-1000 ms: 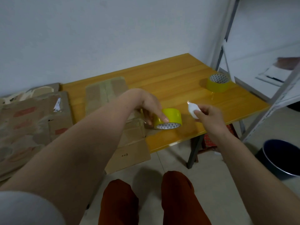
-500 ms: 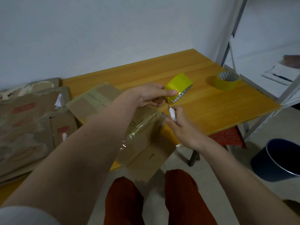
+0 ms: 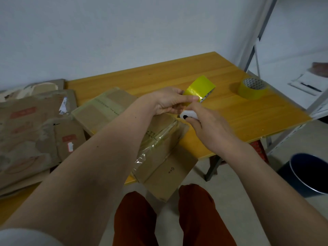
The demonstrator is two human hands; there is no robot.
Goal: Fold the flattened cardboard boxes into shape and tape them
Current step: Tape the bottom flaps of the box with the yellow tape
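My left hand (image 3: 170, 102) grips a yellow tape roll (image 3: 199, 87) held up above the table. A clear strip of tape (image 3: 154, 144) runs from the roll down onto a folded cardboard box (image 3: 159, 157) that lies partly over the table's front edge. My right hand (image 3: 209, 128) grips a small white cutter (image 3: 188, 115), and its tip sits at the tape just below the roll. A pile of flattened cardboard boxes (image 3: 30, 132) lies at the left of the table.
A second yellow tape roll (image 3: 253, 88) lies flat on the orange wooden table (image 3: 239, 118) at the right. A grey metal shelf (image 3: 301, 82) stands beyond the table's right end. A dark blue bin (image 3: 312, 174) stands on the floor at the right. My knees (image 3: 159, 219) are below the box.
My left hand lifted the tape roll off the table and drew tape out over the box. My right hand brought the cutter in under the roll. The box shifted toward me.
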